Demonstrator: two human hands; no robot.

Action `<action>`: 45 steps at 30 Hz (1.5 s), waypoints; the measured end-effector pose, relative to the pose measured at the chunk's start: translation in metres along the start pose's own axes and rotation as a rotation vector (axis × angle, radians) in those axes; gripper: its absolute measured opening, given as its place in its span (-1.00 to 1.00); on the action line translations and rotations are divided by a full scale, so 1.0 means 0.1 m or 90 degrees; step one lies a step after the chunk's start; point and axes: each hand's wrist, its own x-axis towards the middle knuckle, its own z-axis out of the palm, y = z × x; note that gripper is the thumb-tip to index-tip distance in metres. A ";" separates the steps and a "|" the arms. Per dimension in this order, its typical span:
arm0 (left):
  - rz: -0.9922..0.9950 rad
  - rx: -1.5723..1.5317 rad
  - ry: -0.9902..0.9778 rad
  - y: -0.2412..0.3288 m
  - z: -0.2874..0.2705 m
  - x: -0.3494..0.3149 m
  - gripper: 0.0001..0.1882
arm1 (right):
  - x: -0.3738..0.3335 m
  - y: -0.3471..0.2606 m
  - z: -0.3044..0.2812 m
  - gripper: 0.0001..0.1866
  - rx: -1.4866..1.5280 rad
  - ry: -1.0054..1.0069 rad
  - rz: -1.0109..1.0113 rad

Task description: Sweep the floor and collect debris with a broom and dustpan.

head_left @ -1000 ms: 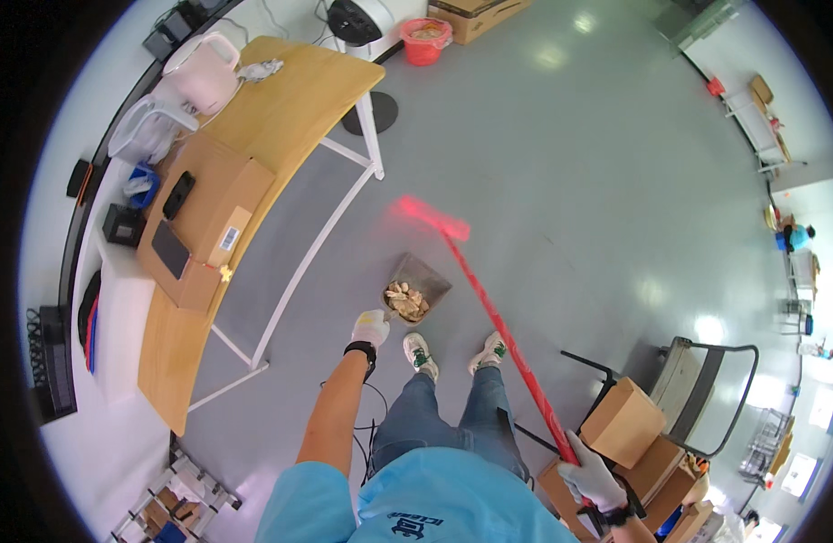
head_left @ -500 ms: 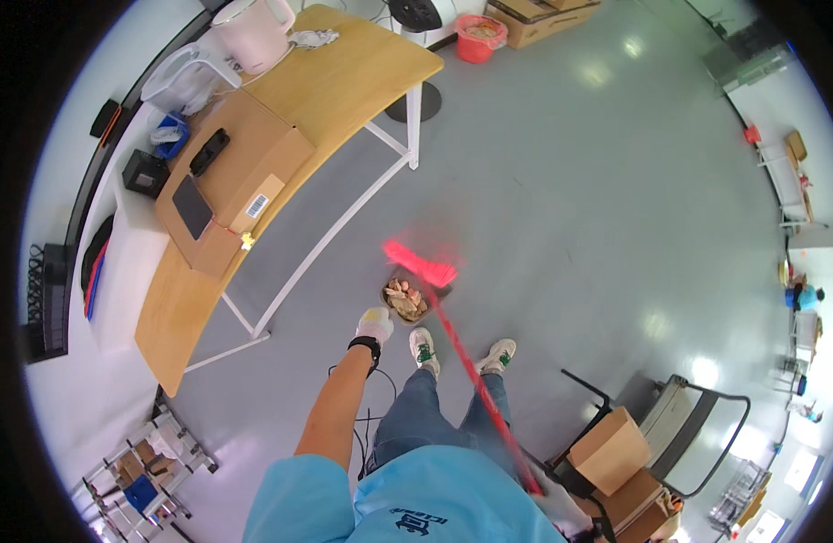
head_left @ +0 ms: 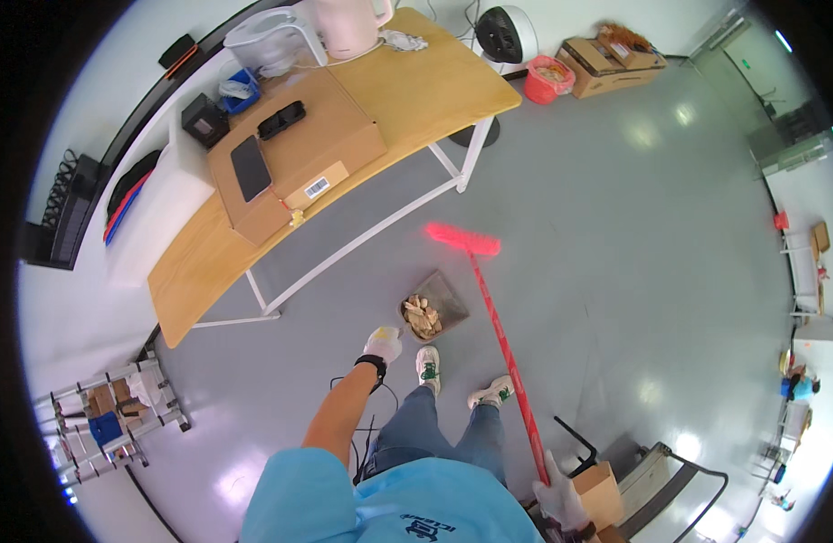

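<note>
My right hand (head_left: pixel 561 502), in a whitish glove, is closed around the lower end of a red broom's pole (head_left: pixel 511 371). The broom's bright pink-red bristle head (head_left: pixel 464 239) is out on the grey floor, beyond the dustpan and blurred. A see-through brownish dustpan (head_left: pixel 450 294) sits in front of my shoes, with crumpled tan scraps (head_left: pixel 422 317) gathered at its near left end. At that end my left hand (head_left: pixel 384 344), gloved with a yellow patch, is curled shut on the dustpan; its grip on the handle is mostly hidden.
To the left stands a wooden table (head_left: pixel 434 77) with white legs, bearing a cardboard box (head_left: pixel 317 118) and a pink kettle (head_left: pixel 348 27). A red bin (head_left: pixel 549 81) is at the back. A trolley (head_left: pixel 656 480) with boxes is near right, a folded ladder (head_left: pixel 118 412) near left.
The broom head has moved from over the dustpan to farther out and right, uncovering the pan. My right hand has come forward with the pole. The view has turned.
</note>
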 end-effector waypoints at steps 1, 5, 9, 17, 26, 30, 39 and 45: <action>0.000 -0.017 0.008 0.00 -0.05 -0.09 -0.74 | 0.14 -0.02 0.00 -0.32 -0.059 0.055 -0.054; -0.043 -0.064 -0.014 -0.05 -0.32 -0.37 -0.75 | 0.18 -0.41 -0.22 -0.32 -0.157 0.096 -0.045; -0.068 -0.167 0.038 -0.56 -0.25 -0.46 -0.74 | 0.36 -0.15 -0.14 -0.34 -0.169 0.067 -0.066; -0.201 -0.272 0.073 -0.89 -0.12 -0.58 -0.77 | 1.06 0.41 0.26 -0.34 -0.334 0.075 -0.156; -0.250 -0.259 0.064 -0.88 -0.19 -0.74 -0.70 | 2.45 0.54 0.72 -0.40 -0.337 0.175 -0.291; -0.268 -0.297 0.058 -0.82 -0.28 -0.70 -0.71 | 3.02 0.32 0.68 -0.41 -0.323 0.137 -0.262; -0.282 -0.364 0.097 -0.83 -0.27 -0.71 -0.73 | 2.92 -0.17 1.00 -0.40 -0.308 0.142 -0.280; -0.299 -0.295 0.093 -0.91 -0.23 -0.83 -0.76 | 1.42 -0.08 1.05 -0.37 -0.136 -0.125 -0.089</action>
